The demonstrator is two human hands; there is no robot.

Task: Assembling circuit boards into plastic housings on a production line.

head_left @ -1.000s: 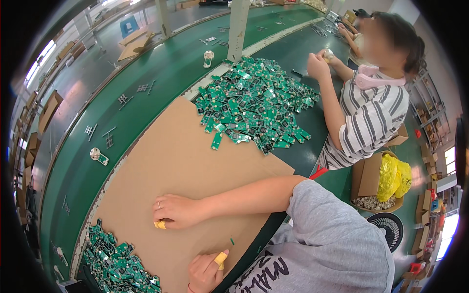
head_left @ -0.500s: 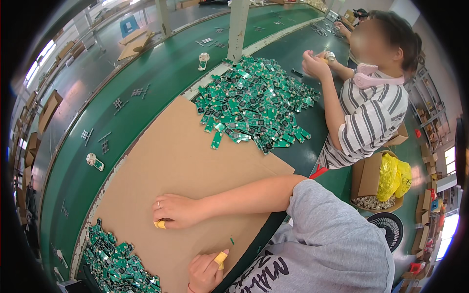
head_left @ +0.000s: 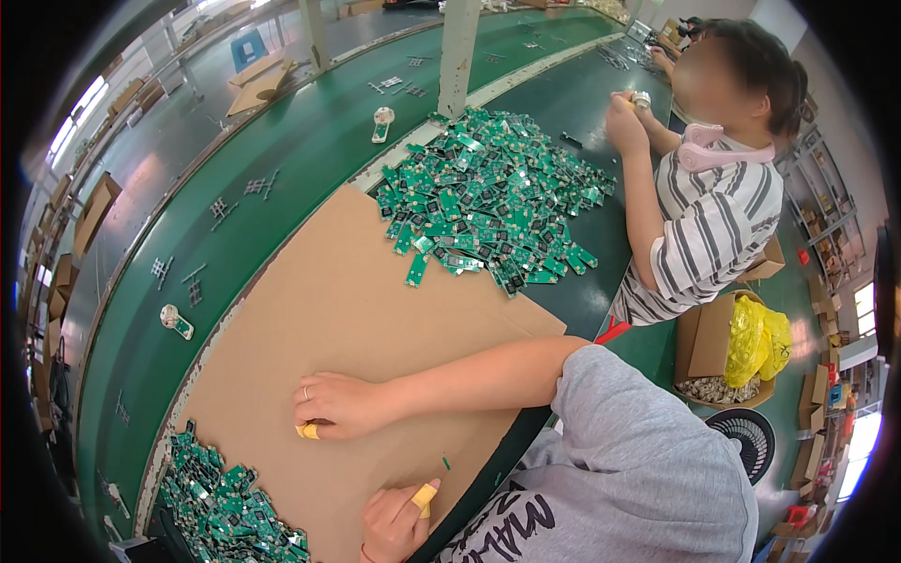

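My right hand [head_left: 340,405] rests palm down on a brown cardboard sheet [head_left: 310,291], its fingers loosely bent. A ring sits on one finger and a yellow cover on a digit at its near side. Closer to my body, my left hand [head_left: 398,522] lies at the sheet's near edge, yellow covers [head_left: 425,495] on its digits. Neither hand shows anything held, though the fingertips are partly hidden. A tiny green piece [head_left: 447,463] lies beside my left hand. Green circuit boards form a large heap [head_left: 488,197] beyond the sheet and a smaller heap [head_left: 225,497] at its near left corner.
Along the left runs a green conveyor belt [head_left: 131,347] carrying grey sprue-like parts [head_left: 221,212] and white round-headed pieces with boards [head_left: 175,321]. A post [head_left: 457,61] stands behind the large heap. At right sit a co-worker in stripes [head_left: 704,225] and a box with a yellow bag [head_left: 758,338].
Parts on the belt have shifted slightly toward the near left. The co-worker's raised hands have moved a little to the right. Both my hands have stayed still.
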